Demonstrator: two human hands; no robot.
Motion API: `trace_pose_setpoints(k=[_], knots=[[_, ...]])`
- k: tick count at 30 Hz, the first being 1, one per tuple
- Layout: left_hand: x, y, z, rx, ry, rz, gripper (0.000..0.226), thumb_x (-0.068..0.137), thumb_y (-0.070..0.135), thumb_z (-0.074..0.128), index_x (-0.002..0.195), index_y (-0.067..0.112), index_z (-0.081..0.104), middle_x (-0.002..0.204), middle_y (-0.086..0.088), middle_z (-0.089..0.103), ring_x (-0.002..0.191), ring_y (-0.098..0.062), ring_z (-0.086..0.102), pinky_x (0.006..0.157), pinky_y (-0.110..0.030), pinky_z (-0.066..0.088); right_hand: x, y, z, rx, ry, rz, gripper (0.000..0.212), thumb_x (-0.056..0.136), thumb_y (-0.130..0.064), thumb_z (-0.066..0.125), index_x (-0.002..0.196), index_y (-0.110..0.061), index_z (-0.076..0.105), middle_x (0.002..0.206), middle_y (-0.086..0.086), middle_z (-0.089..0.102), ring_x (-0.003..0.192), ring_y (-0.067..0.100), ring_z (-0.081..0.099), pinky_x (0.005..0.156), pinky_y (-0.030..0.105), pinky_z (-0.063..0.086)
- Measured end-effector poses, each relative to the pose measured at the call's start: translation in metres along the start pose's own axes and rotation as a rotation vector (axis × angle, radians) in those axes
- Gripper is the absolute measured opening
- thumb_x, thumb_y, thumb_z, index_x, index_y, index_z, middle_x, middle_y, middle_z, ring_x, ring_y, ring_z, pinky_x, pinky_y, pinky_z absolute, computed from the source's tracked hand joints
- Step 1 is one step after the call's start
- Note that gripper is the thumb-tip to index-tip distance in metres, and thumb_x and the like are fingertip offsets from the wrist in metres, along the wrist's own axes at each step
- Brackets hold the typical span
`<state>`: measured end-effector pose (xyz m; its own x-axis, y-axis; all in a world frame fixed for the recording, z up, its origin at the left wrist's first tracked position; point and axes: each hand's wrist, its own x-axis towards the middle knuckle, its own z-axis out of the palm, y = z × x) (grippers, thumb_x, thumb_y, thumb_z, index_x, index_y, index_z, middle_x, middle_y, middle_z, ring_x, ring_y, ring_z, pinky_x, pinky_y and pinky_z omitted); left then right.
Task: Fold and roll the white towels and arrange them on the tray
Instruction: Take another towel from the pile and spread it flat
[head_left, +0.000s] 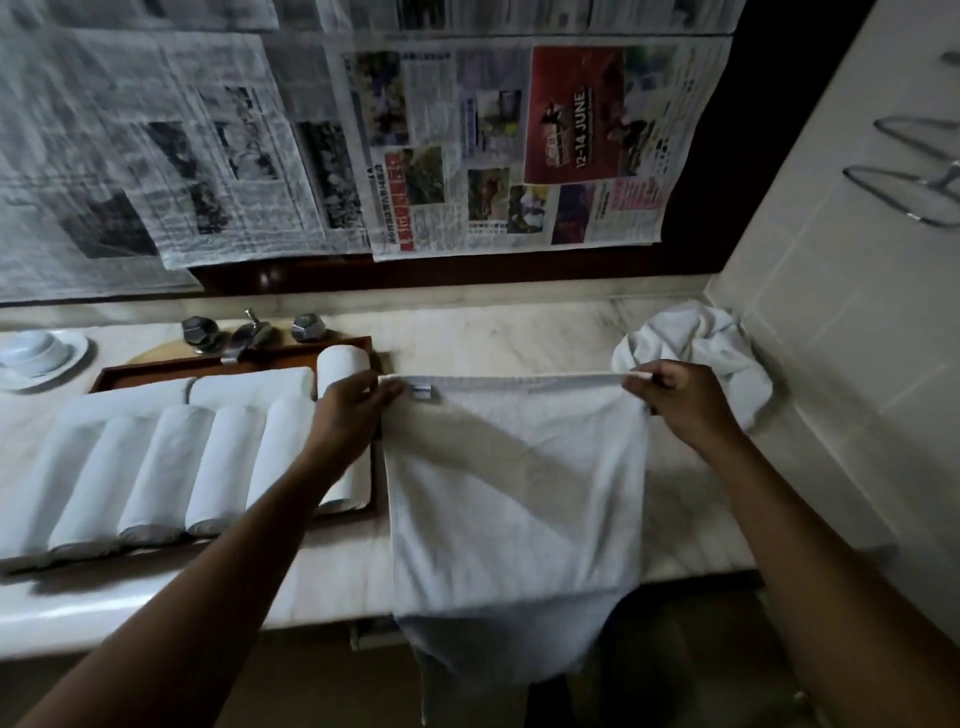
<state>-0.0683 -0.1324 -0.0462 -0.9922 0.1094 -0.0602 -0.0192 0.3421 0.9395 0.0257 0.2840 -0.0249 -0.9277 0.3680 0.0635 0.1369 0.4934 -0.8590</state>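
Forearms cropped, left hand, right hand pinching towel, hanging end blurred

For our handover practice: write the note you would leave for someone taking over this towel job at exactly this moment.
Left hand: pinches the far left corner of the spread towel.
Right hand: pinches its far right corner.
Spread towel: flat on the counter, right of the tray, near end hanging over the edge.
Done: rolled towels lie in rows on the tray.
Left: fold and roll this towel, then deal with the crumpled heap by the right wall, and add them to the tray.
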Motion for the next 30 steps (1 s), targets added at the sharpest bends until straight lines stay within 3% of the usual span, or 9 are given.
trace_pose_setpoints(k=[5,7,11,14,18,20,23,26,30], knots=[[0.051,0.024,0.015,0.031,0.097,0.028,0.037,0.081,0.062,0.073,0.094,0.028,0.078,0.084,0.001,0.076,0.086,-0.03,0.075,0.077,-0.06,0.061,0.075,-0.001,-0.001,-0.018,-0.004,-0.037,0.018,0.085,-0.029,0.084,0.093,-0.014,0.077,0.078,0.001,0.076,0.074,0.019,0.075,0.066,0.037,0.063],[0.074,0.032,0.023,0.063,0.139,0.027,0.031,0.082,0.06,0.072,0.085,0.03,0.076,0.072,0.005,0.072,0.073,-0.028,0.071,0.073,-0.058,0.06,0.107,0.001,-0.002,-0.031,-0.029,-0.039,0.018,0.083,-0.032,0.085,0.089,-0.018,0.075,0.076,-0.002,0.076,0.071,0.017,0.075,0.064,0.037,0.063],[0.111,0.047,0.038,0.092,0.226,0.062,0.022,0.089,0.042,0.077,0.075,0.026,0.073,0.063,0.013,0.069,0.054,-0.002,0.058,0.056,-0.029,0.049,0.156,-0.001,0.003,-0.064,-0.038,-0.064,0.022,0.083,-0.034,0.085,0.09,-0.016,0.076,0.078,-0.003,0.075,0.066,0.009,0.073,0.06,0.027,0.061],[0.14,0.054,0.048,0.126,0.272,0.059,0.021,0.088,0.037,0.078,0.074,0.024,0.07,0.059,0.021,0.066,0.051,0.005,0.057,0.05,-0.018,0.04,0.194,0.004,0.011,-0.064,-0.047,-0.048,0.024,0.085,-0.033,0.084,0.094,-0.012,0.075,0.083,0.001,0.076,0.068,0.008,0.072,0.059,0.022,0.06],[0.185,0.047,0.051,0.116,0.316,0.02,0.021,0.084,0.041,0.082,0.074,0.025,0.071,0.058,0.02,0.066,0.051,0.004,0.056,0.054,-0.025,0.041,0.244,0.013,0.027,-0.124,-0.054,-0.037,0.019,0.091,-0.031,0.078,0.101,-0.015,0.074,0.09,0.002,0.075,0.082,0.02,0.073,0.078,0.044,0.064],[0.207,0.042,0.056,0.158,0.315,0.004,0.024,0.085,0.042,0.081,0.074,0.023,0.071,0.055,0.021,0.064,0.049,0.005,0.055,0.052,-0.024,0.04,0.263,0.016,0.037,-0.166,-0.05,-0.049,0.02,0.093,-0.032,0.076,0.104,-0.015,0.074,0.091,0.0,0.074,0.084,0.021,0.072,0.081,0.046,0.062],[0.237,0.033,0.063,0.184,0.309,-0.006,0.022,0.086,0.038,0.08,0.083,0.017,0.074,0.059,0.014,0.067,0.056,0.002,0.062,0.052,-0.02,0.044,0.286,0.02,0.053,-0.159,-0.023,-0.003,0.019,0.092,-0.029,0.077,0.104,-0.014,0.074,0.091,0.002,0.072,0.085,0.022,0.071,0.082,0.045,0.062],[0.271,0.015,0.071,0.203,0.317,-0.07,0.018,0.086,0.035,0.082,0.088,0.021,0.072,0.079,-0.003,0.076,0.072,-0.024,0.073,0.067,-0.039,0.057,0.313,0.031,0.07,-0.199,0.014,0.037,0.022,0.09,-0.03,0.079,0.103,-0.012,0.075,0.095,0.007,0.075,0.086,0.018,0.067,0.078,0.03,0.052],[0.313,-0.015,0.081,0.262,0.312,-0.109,0.019,0.084,0.04,0.081,0.084,0.026,0.068,0.078,0.002,0.075,0.072,-0.024,0.073,0.071,-0.043,0.06,0.341,0.051,0.095,-0.239,0.053,0.11,0.028,0.088,-0.031,0.081,0.103,-0.008,0.075,0.096,0.009,0.076,0.084,0.016,0.062,0.076,0.023,0.04]])
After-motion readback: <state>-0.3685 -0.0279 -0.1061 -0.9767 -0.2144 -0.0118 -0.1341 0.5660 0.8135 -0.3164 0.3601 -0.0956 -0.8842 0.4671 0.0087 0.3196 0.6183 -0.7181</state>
